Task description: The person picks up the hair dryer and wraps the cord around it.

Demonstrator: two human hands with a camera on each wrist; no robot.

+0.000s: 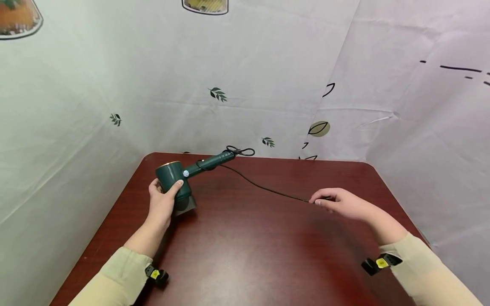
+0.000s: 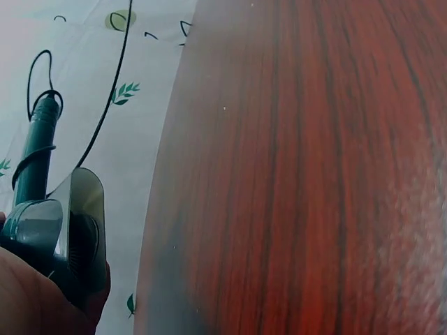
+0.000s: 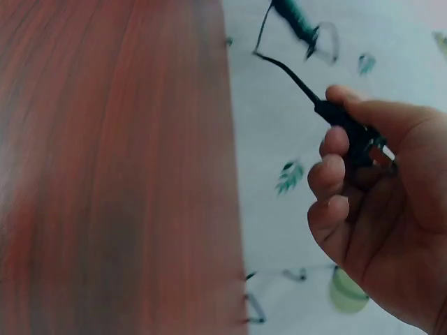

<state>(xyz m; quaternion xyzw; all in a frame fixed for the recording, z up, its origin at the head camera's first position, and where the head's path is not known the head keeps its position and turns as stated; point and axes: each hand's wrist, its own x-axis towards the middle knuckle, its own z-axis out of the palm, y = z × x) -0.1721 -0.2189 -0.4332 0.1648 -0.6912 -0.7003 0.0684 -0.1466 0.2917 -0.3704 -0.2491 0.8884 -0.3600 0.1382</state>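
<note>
White printed sheeting stands behind a red-brown wooden table. Green hair dryer at 10 o'clock on the tabletop as seen in the head view; its handle points toward 2 o'clock, its nozzle toward 5 o'clock. Left hand: thumb and fingers parted by the barrel's width, gripping it from either side; contact between dryer and table cannot be told. Cord, partly wrapped about the handle, extends toward 4 o'clock. Right hand, at 2 o'clock: fingers curled, thumb and forefinger nearly closed, pinching the black plug.
</note>
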